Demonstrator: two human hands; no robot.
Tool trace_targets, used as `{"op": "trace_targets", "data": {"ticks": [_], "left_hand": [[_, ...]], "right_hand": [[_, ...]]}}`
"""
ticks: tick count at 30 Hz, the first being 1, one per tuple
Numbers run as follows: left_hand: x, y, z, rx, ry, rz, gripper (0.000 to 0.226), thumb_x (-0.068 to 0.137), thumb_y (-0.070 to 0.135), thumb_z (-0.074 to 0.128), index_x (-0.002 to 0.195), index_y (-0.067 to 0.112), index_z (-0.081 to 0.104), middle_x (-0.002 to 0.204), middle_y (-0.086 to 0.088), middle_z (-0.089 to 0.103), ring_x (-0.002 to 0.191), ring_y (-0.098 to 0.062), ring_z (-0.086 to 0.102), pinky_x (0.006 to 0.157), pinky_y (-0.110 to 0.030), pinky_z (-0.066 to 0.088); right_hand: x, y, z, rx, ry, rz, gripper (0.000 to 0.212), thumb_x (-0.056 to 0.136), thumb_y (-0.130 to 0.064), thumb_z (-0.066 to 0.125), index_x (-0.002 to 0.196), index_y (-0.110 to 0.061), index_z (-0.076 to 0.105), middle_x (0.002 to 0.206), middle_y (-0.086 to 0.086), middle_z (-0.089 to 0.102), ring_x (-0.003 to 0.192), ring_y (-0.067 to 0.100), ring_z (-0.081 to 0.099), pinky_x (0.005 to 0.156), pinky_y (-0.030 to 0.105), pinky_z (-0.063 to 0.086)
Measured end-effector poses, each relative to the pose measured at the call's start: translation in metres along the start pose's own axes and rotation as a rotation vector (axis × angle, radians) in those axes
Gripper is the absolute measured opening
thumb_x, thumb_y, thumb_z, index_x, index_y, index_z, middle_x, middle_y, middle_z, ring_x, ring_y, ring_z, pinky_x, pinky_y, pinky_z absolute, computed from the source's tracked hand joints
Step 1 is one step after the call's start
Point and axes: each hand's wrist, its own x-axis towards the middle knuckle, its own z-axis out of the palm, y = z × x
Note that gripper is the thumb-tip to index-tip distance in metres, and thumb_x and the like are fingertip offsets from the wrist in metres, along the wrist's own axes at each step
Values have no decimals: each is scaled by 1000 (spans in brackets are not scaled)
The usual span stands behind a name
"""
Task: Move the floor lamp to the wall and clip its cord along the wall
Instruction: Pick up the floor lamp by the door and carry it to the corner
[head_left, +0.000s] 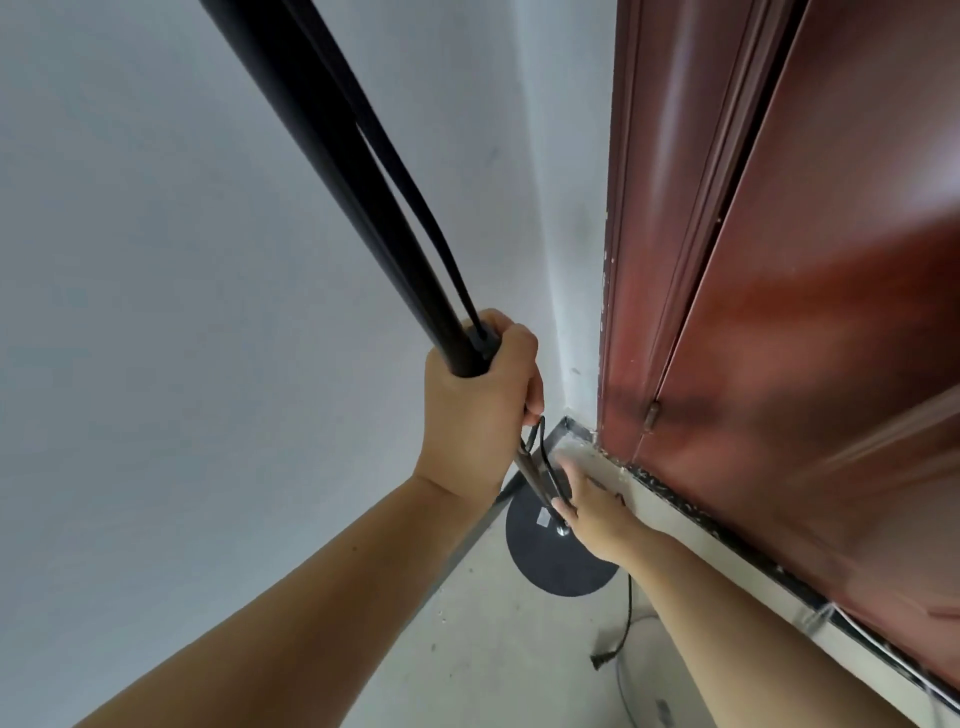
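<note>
Lamp: I am holding the black metal floor lamp pole (332, 171) in the corner, its round flat black base (558, 558) sitting on the pale grey concrete floor (498, 654) just beside the white painted wall (156, 260).
Long axis: the pole is running from upper left, near my head, down to the base at lower centre; close to upright, seen from above.
Left hand (480, 400): fingers are wrapping tight around the pole.
Right hand (592, 501): reaching low beside the pole's foot, over the base; I cannot tell whether the fingers are closing on anything.
Cord: the thin black power cord (540, 457) is looping near the lower pole; its black plug (605, 656) is lying on the floor beyond the base.
Room: the glossy reddish-brown wooden door (831, 312) is standing to the right, meeting the wall at the corner.
</note>
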Motion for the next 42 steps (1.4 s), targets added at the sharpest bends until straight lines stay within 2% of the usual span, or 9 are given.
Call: {"op": "trace_targets", "data": {"ticks": [3,8,11,16,20,24,34,38,42], "left_hand": [[-13,7,-1,40,30,-2,25,71,9,46,47,18,44,40,-4,44,36,-12,40,39,-18,35],[-44,48,-25,21,89,1,25,69,9,45,46,16,44,41,-6,44,37,-11,39,40,-17,34],[-68,97,-45,0,125,-2,24,69,9,45,46,16,44,41,-5,44,37,-12,40,39,-17,35],[-124,195,-93,-36,226,-26,25,68,9,45,45,19,44,39,-3,44,37,-14,39,39,-17,33],[-186,268,-140,-67,316,-20,19,67,7,44,49,13,40,36,-2,44,36,-15,35,38,-17,31],[-261,319,-190,-108,428,12,22,67,7,43,47,15,39,36,-1,43,35,-16,33,38,-17,29],[-498,359,-306,-211,823,102,20,70,8,43,52,14,35,36,-2,39,35,-18,30,39,-20,22],[-625,360,-353,-242,969,140,22,70,7,43,51,14,35,37,-3,39,35,-17,29,40,-22,19],[-752,365,-396,-274,1150,148,23,70,6,42,49,13,37,37,-3,40,35,-18,30,43,-29,16]], "right_hand": [[-15,-29,-4,-28,-123,-40,30,100,-26,36,127,-12,38,102,16,68,85,32,65,75,41,49],[-56,-79,-7,-68,-258,-61,10,97,-10,44,106,-6,43,106,25,63,99,38,65,74,38,51],[-100,-117,-15,-76,-311,-28,19,97,-12,48,115,-11,43,102,19,67,88,33,72,73,43,60],[-186,-195,-22,-292,-463,-85,46,99,-14,40,142,-9,25,99,16,75,76,23,74,76,32,60],[-262,-264,-15,-373,-479,-115,38,100,-20,40,130,1,36,90,19,76,66,23,72,78,32,58],[-335,-316,7,-443,-578,-137,29,99,-26,23,123,-18,36,81,23,75,60,28,71,83,43,59],[-490,-397,152,-743,-720,-355,27,97,-39,23,114,-25,38,76,18,69,38,17,60,64,37,60],[-566,-418,242,-863,-777,-438,34,97,-36,23,124,-21,38,70,14,66,33,14,58,46,27,55],[-649,-443,332,-927,-871,-508,40,95,-34,25,133,-25,35,84,19,68,41,18,61,55,34,59]]}}
